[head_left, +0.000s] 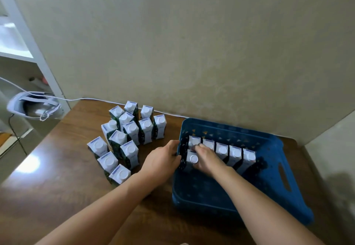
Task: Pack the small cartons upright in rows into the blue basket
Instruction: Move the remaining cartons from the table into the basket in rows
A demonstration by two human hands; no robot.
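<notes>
Right hand (206,158) is inside the blue basket (272,169), its fingers curled round one small carton (192,161) with a round white cap on top. That carton stands upright in the near left corner, just in front of a row of five cartons (222,149) lined up side by side across the basket. Left hand (163,160) grips the basket's left wall from outside, fingers bent over the rim. The basket is smooth plastic with little triangle holes in its walls and a long slot handle on the right side — it sits on a shiny brown wooden table (57,177). More boxy cartons (126,137), white on top and dark green at the sides, stand in a loose bunch on the table to the left. A thin white cable (92,99) runs along the plain beige wall (192,42).
</notes>
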